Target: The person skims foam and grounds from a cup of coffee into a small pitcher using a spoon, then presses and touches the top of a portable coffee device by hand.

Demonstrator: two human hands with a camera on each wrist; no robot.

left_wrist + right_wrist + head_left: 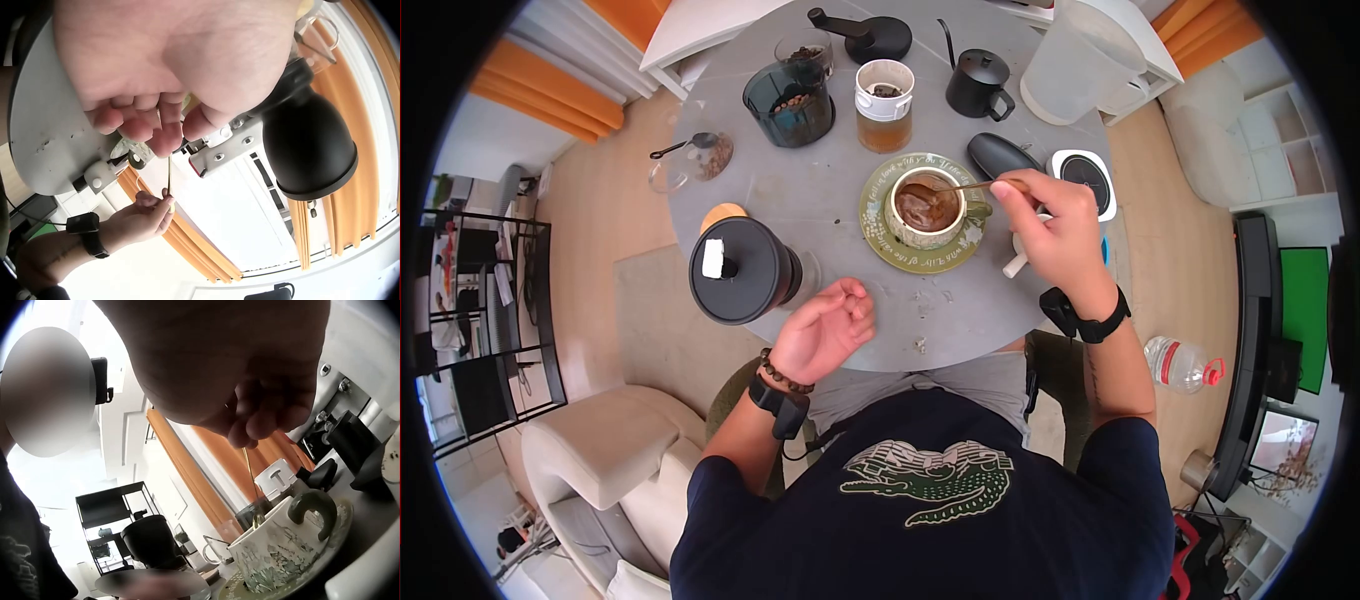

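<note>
My right hand (1055,230) pinches the thin handle of a gold-coloured spoon (972,187), whose bowl end dips into brown liquid in a cup (920,241). Leaf patterns cover the cup's outer wall, and its green handle (317,509) curls out at the side. Under it lies a green saucer (879,240) with white lettering. Over the table's near edge, my left hand (828,333) hangs palm up with fingers loosely curled, holding nothing. Just left of that hand stands a tall black lidded container (735,275), large in the left wrist view too.
Behind the cup stands a glass of amber liquid (884,133) topped by a white dripper (884,75). A dark container of beans (785,115), a black kettle (978,85) and a clear jug (1080,65) stand farther back. At the right lies a white scale (1060,160).
</note>
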